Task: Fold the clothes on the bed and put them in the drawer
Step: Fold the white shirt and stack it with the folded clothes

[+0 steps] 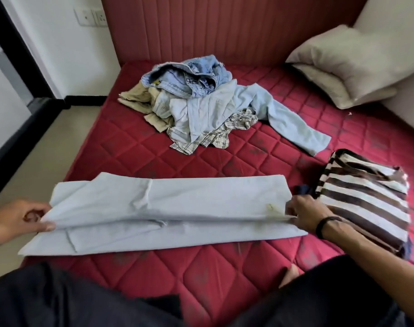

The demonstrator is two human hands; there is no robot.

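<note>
A pale blue garment [168, 204] lies stretched lengthwise across the near part of the red quilted mattress [225, 274], its upper layer folded over the lower one. My left hand [24, 218] pinches the folded edge at the garment's left end. My right hand [305, 213], with a black band on the wrist, pinches the same edge at the right end. A folded brown-and-white striped piece [366, 201] sits on the bed just right of my right hand. An unfolded heap of clothes [201, 107], with denim, light blue, khaki and plaid pieces, lies farther back.
Two beige pillows [343, 67] lean at the back right against the red padded headboard [225, 27]. The bed's left edge drops to a beige floor [59, 138] beside a white wall. My dark-clothed legs [83, 300] fill the bottom of the view.
</note>
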